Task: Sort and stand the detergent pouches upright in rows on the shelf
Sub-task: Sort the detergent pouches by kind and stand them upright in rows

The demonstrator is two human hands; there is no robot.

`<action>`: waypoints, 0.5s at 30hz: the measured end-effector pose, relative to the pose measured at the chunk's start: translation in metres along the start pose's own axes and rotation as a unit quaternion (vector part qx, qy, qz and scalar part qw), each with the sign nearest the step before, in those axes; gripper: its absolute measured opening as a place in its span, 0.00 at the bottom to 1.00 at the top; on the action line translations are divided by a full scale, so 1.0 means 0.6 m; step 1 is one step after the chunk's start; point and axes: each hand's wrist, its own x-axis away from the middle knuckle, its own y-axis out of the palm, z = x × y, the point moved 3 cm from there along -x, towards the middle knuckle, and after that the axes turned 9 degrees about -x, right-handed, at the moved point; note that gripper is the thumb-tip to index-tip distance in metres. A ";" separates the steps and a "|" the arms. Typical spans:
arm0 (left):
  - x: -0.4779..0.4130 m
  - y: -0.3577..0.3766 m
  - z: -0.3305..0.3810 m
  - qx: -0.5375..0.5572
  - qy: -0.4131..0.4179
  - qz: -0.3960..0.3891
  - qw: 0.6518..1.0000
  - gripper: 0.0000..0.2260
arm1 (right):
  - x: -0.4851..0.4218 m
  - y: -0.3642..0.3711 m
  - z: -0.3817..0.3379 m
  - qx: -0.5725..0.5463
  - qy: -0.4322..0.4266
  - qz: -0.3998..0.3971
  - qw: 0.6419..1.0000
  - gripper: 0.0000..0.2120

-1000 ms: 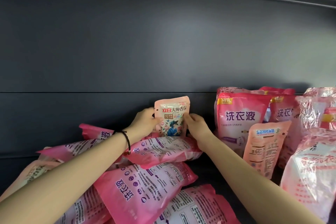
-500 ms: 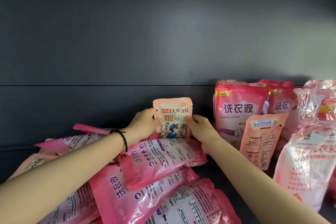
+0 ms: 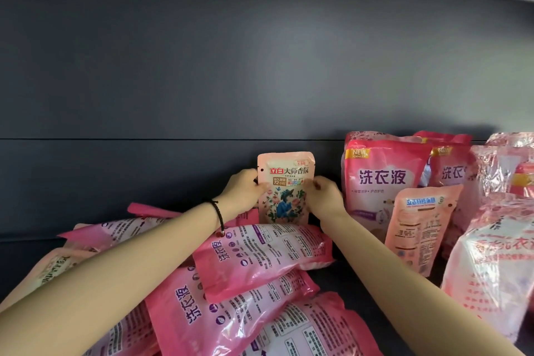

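Two hands (image 3: 245, 192) (image 3: 326, 199), two small peach pouches (image 3: 284, 188) (image 3: 416, 228), at least seven pink pouches (image 3: 260, 257).

Small pouch (image 3: 284, 191): pale peach-pink, floral print w/ a blue figure mid-panel, red logo band up top. Behind it, back panel (image 3: 202, 66): plain dark slate grey. Below and left of it, lying pouches (image 3: 260, 251): hot pink, white fine-print blocks, purple lettering. Right of it, standing pouch (image 3: 381, 179): deep pink fading to white, purple characters, yellow corner flash. Lower right of it, peach pouch (image 3: 419, 228): salmon, blue logo strip. Far right of it, shiny pouch (image 3: 491, 269): glossy pale pink, red script. Left of it, bracelet (image 3: 218, 212): black.
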 end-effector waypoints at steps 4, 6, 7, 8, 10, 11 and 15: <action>0.005 -0.026 0.011 -0.093 0.011 -0.003 0.996 0.13 | 0.020 -0.008 -0.027 0.023 -0.019 -0.012 0.999 0.13; 0.015 -0.057 0.019 -0.136 0.019 0.001 0.991 0.15 | 0.039 -0.019 -0.052 0.035 -0.059 -0.031 0.997 0.22; 0.024 -0.076 0.023 -0.164 0.034 0.008 0.986 0.14 | 0.052 -0.028 -0.069 0.051 -0.102 -0.035 0.993 0.27; 0.036 -0.095 0.026 -0.203 0.052 0.018 0.978 0.11 | 0.067 -0.040 -0.088 0.077 -0.158 -0.041 0.984 0.30; 0.067 -0.132 0.030 -0.321 0.091 0.047 0.942 0.09 | 0.099 -0.060 -0.127 0.150 -0.281 -0.080 0.944 0.25; 0.083 -0.147 0.032 -0.382 0.117 0.062 0.914 0.08 | 0.112 -0.067 -0.141 0.202 -0.326 -0.118 0.916 0.22; 0.142 -0.178 0.029 -0.504 0.265 -0.004 0.822 0.11 | 0.152 -0.064 -0.157 0.420 -0.371 -0.256 0.788 0.17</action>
